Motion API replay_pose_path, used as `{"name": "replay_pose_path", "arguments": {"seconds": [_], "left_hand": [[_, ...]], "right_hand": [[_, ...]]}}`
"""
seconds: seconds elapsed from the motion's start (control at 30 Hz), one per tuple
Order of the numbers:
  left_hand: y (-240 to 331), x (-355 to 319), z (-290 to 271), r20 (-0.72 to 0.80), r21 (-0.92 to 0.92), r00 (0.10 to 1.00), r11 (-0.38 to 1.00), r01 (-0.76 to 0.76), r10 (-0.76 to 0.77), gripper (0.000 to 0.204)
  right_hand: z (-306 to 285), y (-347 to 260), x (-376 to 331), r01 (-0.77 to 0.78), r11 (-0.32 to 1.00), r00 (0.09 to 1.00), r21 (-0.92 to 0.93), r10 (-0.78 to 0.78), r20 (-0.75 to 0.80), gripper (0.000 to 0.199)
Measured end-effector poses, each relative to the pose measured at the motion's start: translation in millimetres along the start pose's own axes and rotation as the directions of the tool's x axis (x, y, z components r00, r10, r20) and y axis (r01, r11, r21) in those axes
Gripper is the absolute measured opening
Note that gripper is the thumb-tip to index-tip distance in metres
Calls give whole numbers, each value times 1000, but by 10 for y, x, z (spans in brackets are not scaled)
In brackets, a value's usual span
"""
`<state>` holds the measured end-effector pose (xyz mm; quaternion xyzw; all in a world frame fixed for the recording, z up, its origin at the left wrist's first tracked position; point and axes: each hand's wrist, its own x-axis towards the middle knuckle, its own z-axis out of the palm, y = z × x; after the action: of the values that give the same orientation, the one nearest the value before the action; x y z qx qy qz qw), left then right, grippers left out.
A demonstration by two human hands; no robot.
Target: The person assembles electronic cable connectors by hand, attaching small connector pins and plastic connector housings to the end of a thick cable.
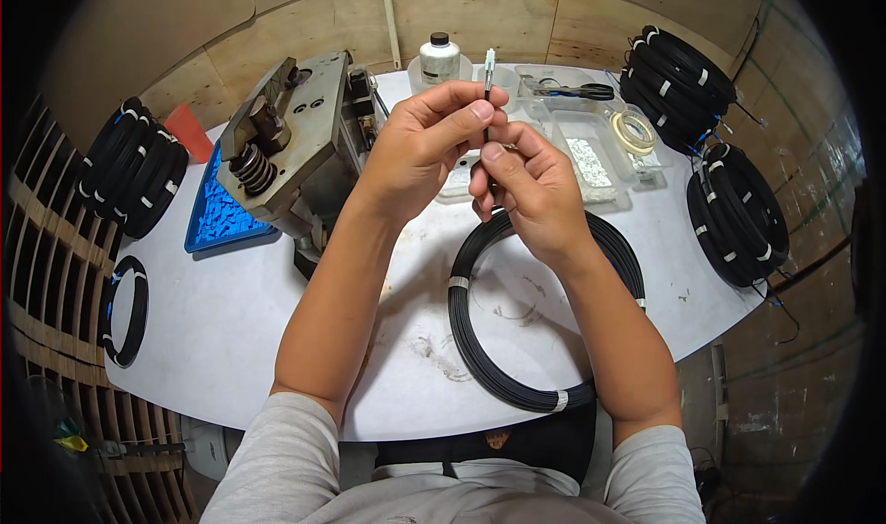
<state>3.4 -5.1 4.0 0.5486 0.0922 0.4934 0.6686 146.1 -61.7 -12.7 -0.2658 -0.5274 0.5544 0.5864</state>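
Note:
Raised over the middle of the table, my two hands hold one black cable end upright. A white and metal connector (490, 60) tops the cable and sticks up above my fingers. My left hand (441, 132) pinches the cable just below the connector between thumb and fingers. Slightly lower and to the right, my right hand (531, 182) is closed around the cable with its thumb bent in. A coil of black cable (475, 339), bound with white tape, lies flat on the table beneath my right forearm. My palms hide where the held end runs.
A metal press (309, 108) stands left of my hands, beside a blue tray (226, 240) of small blue parts. Clear bins (591, 168) with white pieces, a tape roll (634, 133) and a bottle (440, 60) sit behind. Stacked cable coils (678, 85) flank the right; more coils (134, 168) are left.

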Motion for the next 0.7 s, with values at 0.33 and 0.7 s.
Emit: {"name": "replay_pose_path", "arguments": {"seconds": [0.33,0.7], "left_hand": [[38,-19,29,56,12,998,1000,22,-23,19],[41,-14,31,60,90,998,996,-15,9,16]], "right_hand": [[10,-9,-3,62,998,995,-32,-64,-73,18],[19,7,-8,107,994,991,-38,-109,-82,18]]}}
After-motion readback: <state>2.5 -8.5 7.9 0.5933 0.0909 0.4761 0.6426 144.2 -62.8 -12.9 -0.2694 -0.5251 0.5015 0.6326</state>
